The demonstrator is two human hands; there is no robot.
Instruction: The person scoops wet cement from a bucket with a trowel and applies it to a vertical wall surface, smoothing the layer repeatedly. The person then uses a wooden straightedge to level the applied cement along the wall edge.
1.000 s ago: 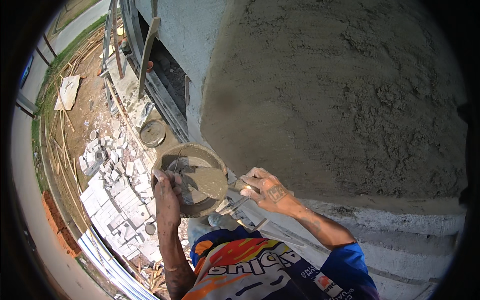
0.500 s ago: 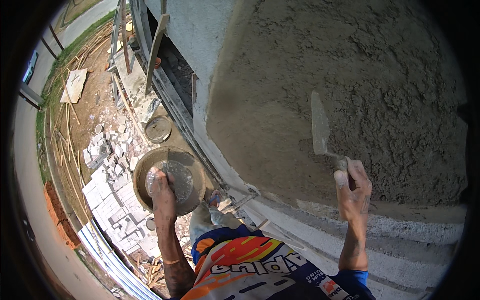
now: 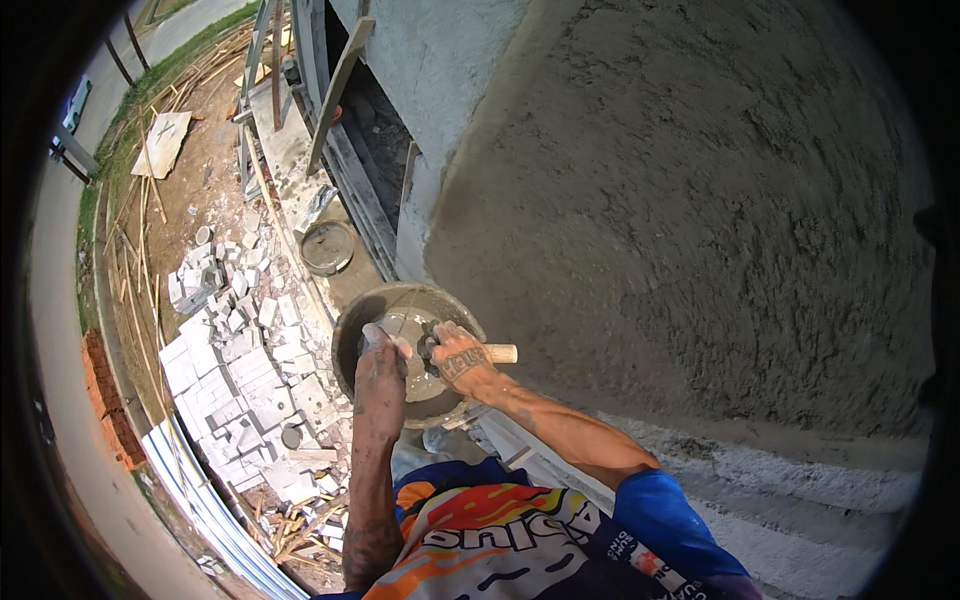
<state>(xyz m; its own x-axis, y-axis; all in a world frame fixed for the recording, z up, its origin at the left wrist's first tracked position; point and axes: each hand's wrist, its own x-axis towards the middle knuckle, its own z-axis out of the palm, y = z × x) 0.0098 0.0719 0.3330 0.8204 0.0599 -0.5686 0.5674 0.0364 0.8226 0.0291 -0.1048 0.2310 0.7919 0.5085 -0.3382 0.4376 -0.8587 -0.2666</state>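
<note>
My left hand (image 3: 382,368) is closed over a round bucket (image 3: 345,335) smeared with grey mortar, gripping what looks like its thin handle. Inside the bucket, wet mortar (image 3: 418,386) shows between my hands. My right hand (image 3: 462,358) is wrapped round a trowel (image 3: 505,353), whose pale wooden handle end sticks out past the bucket's right rim. The trowel's blade is mostly hidden by my hand, over the bucket. To the right, a wall (image 3: 690,240) is coated with grey render, smoother at its left edge and rougher towards the right.
Beyond the bucket, another round mortar-stained tub (image 3: 327,248) stands on the walkway. Wooden props (image 3: 340,95) lean by an opening in the wall. Below on the left lie broken white blocks (image 3: 235,375), red bricks (image 3: 108,400) and pale pipes (image 3: 205,500). A ledge (image 3: 780,475) runs under the render.
My right hand has brought the trowel down and left from the wall to the bucket. The bucket and my left hand now appear further right in the view.
</note>
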